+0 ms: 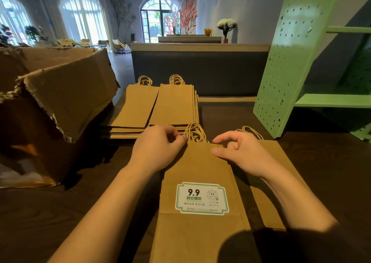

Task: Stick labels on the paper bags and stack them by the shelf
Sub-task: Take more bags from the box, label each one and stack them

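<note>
- Where the dark table [60,212] ends on the left, a big torn cardboard box [60,102] stands close to the left arm, so that side is tight.
- On the right, a green shelf [291,62] with lots of little holes stands on the table, a little way from the right hand [239,152]. There is bare table between them.
- Past the hands, two piles of plain bags [172,104] lie flat side by side, with their handles pointing away. The near edge of the piles is just beside the left hand [158,150].
- A brown paper bag [198,172] lies flat in the middle, between the two arms. Its top is at the hands and its bottom is near the body.
- The left hand is curled, and it pinches the top left corner of the bag, next to the string handle [194,133].
- The right hand has its thumb flat on the front of the bag by the top right corner. Its pointer finger bends over the top edge with a gap under it, so I cannot tell if it squeezes the bag.
- Under the right wrist lies a second bag [281,172], partly under the first one.
- The bag has a white label [201,199] with a green border and "9.9" stuck on its front, a bit crooked.
</note>
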{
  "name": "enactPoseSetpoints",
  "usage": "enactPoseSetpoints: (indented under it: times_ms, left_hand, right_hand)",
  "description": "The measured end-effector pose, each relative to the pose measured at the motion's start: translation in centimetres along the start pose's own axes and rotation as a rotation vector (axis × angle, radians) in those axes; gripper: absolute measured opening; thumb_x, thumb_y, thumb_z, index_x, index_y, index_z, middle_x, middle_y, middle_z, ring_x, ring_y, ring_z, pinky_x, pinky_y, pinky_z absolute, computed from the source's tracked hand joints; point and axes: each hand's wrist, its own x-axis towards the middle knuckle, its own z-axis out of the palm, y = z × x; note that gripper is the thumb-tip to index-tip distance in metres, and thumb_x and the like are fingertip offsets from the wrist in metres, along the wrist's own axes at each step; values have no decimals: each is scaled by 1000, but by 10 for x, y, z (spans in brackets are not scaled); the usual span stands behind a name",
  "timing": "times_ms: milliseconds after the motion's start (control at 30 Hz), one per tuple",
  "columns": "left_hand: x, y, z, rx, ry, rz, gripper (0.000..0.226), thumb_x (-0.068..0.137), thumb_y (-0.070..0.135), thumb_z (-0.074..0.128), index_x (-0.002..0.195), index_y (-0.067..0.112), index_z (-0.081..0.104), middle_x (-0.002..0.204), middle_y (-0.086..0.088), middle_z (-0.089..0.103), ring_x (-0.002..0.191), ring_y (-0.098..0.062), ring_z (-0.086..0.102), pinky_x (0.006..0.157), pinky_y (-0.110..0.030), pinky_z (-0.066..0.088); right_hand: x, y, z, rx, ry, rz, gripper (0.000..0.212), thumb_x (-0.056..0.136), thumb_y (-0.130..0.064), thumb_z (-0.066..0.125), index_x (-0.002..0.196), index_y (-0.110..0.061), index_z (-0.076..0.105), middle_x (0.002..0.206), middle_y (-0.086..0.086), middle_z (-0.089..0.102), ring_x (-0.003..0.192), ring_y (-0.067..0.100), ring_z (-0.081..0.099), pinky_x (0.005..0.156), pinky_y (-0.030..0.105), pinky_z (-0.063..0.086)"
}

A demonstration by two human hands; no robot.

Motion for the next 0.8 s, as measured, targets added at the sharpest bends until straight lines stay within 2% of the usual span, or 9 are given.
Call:
enactPoseSetpoints:
  times_ms: [67,133,200,267,400,500,600,667,800]
  left_hand:
    - [0,0,0,9,7,-4,30,92,57,61,79,31,70,74,8,67,73,-11,63,67,-40,59]
    - [-1,2,-1,-4,66,21,26,93,54,61,84,32,71,82,10,66,78,-10,62,68,-38,57]
    - [-2,6,-4,-53,168,78,22,94,48,61,89,30,71,87,10,64,82,-10,60,70,-37,54]
    - [-6,10,-7,-135,220,158,20,95,41,61,92,26,73,86,9,63,81,-9,58,70,-40,53]
    - [-15,20,-7,-183,108,385,14,96,34,63,89,26,73,82,13,64,80,-5,59,69,-35,52]
    - [-20,26,-4,-130,-12,497,12,95,38,62,89,34,71,81,21,64,81,0,60,68,-27,51]
    - [-21,26,0,-93,-107,512,14,94,42,60,92,35,73,84,22,67,85,2,61,71,-27,54]
    - [-20,24,2,-72,-150,499,20,93,45,59,96,34,75,87,21,68,87,1,62,74,-30,55]
    - [-19,23,4,-83,-180,476,23,92,48,58,98,35,76,89,21,69,89,0,62,76,-32,56]
  right_hand:
    - [1,3,1,-24,20,-31,24,87,-30,74,110,-27,67,50,-9,50,48,7,40,52,23,37]
    - [2,4,0,-23,74,-55,16,90,-35,70,105,-29,69,61,-10,61,56,9,53,60,24,45]
    - [5,9,-3,-77,232,-28,11,93,-38,65,97,-29,71,80,-13,68,78,4,62,68,22,47]
    - [8,13,-8,-107,378,53,14,95,-37,63,93,-27,72,86,-14,67,85,2,60,67,21,43]
    - [9,19,-18,-66,498,180,18,94,-35,64,86,-21,73,87,-10,67,90,5,59,66,23,41]
    - [10,29,-29,-198,529,327,24,90,-46,65,90,-23,69,95,-1,68,97,19,61,81,37,51]
    - [4,33,-34,-558,310,586,70,76,-69,68,133,-29,54,137,6,54,126,31,48,102,52,45]
    - [2,32,-34,-630,219,639,102,66,-78,70,149,-30,37,152,9,37,137,35,35,105,54,38]
    - [-1,28,-30,-687,177,656,115,61,-82,70,154,-32,26,157,11,24,141,37,25,107,56,34]
